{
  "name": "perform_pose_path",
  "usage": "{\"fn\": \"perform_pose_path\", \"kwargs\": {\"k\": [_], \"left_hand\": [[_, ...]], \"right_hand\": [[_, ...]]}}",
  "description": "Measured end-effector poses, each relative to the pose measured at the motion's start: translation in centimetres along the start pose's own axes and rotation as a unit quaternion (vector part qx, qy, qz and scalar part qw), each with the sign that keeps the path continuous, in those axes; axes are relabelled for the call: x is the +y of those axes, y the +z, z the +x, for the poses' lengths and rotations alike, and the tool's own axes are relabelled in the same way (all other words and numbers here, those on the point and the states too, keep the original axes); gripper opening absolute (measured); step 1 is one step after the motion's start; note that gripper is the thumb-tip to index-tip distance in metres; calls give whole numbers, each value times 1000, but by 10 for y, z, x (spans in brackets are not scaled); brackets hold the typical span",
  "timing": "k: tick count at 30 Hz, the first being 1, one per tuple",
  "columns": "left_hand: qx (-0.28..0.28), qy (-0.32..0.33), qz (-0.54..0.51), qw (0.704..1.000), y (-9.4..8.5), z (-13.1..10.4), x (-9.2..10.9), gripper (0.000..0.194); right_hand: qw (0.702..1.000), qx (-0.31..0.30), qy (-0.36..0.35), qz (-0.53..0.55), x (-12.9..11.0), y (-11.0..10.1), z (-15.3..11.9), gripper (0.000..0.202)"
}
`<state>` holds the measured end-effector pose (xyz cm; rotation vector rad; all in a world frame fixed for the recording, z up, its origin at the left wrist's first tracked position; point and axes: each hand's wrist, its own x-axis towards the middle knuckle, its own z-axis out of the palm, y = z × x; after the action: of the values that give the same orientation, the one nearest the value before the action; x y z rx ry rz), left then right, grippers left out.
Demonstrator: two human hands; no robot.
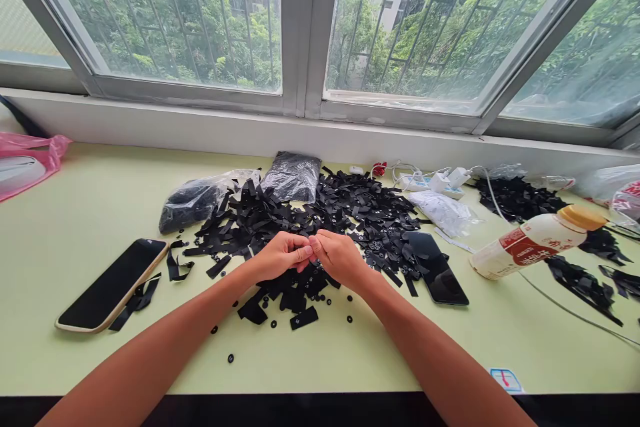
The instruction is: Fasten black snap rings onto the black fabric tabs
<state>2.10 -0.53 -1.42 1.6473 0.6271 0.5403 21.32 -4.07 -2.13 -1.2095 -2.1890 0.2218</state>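
My left hand (284, 255) and my right hand (341, 256) meet at the fingertips above the table's middle. Both are closed, with thumbs pressed against fingers. Whatever they pinch, if anything, is hidden. Beneath and beyond them spreads a heap of short black fabric strips (380, 213), some with small white letters. One black label (304, 318) marked "M" lies flat in front of my hands. Small black rings or buttons, one of them a black disc (231, 358), are scattered around the near side of the heap.
A phone (113, 287) lies left, a dark phone (436, 268) right of the heap. A bottle (537, 243) with an orange cap stands right, near a white cable (565, 312). Behind are plastic bags of black pieces (291, 177), a power strip (425, 183) and windows.
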Motion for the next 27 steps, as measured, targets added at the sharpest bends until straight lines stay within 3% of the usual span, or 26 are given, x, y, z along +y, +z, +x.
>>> {"fn": "perform_pose_path", "kwargs": {"k": [11, 24, 27], "left_hand": [[-97, -50, -94, 990, -7, -5, 10, 45], [-85, -50, -155, 983, -11, -5, 5, 43], [-60, -48, -150, 986, -9, -3, 5, 41]], "right_hand": [[985, -69, -32, 154, -5, -10, 1, 55], [915, -66, 171, 360, -11, 8, 1, 65], [925, -28, 177, 335, -9, 12, 1, 64]]}}
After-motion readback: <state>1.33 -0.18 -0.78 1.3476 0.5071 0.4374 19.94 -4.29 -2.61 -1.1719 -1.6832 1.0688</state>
